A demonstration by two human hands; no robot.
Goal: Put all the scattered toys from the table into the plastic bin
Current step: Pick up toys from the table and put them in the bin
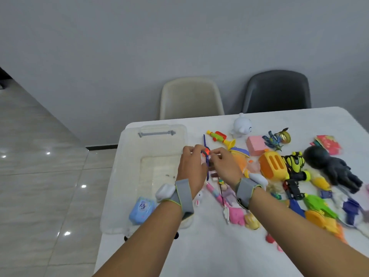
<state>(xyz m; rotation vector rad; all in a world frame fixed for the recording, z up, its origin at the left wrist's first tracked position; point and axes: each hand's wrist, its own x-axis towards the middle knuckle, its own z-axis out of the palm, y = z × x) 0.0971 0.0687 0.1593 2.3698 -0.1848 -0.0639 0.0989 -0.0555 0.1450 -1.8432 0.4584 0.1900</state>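
Both forearms reached up from the lower frame, meeting at centre. The left hand and right hand each pinched, in a closed grip, a purple-strapped toy watch held just right of the plastic bin. Beyond, toys crowded the desk rightward; the bin sat at its left edge.

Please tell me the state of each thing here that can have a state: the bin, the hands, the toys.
plastic bin: open, no lid on it, nearly empty
blue toy case: lying inside the bin, closed
left hand: pinching the purple and orange toy
right hand: pinching the same toy
purple and orange toy: held above the table
white figure: upright on the table
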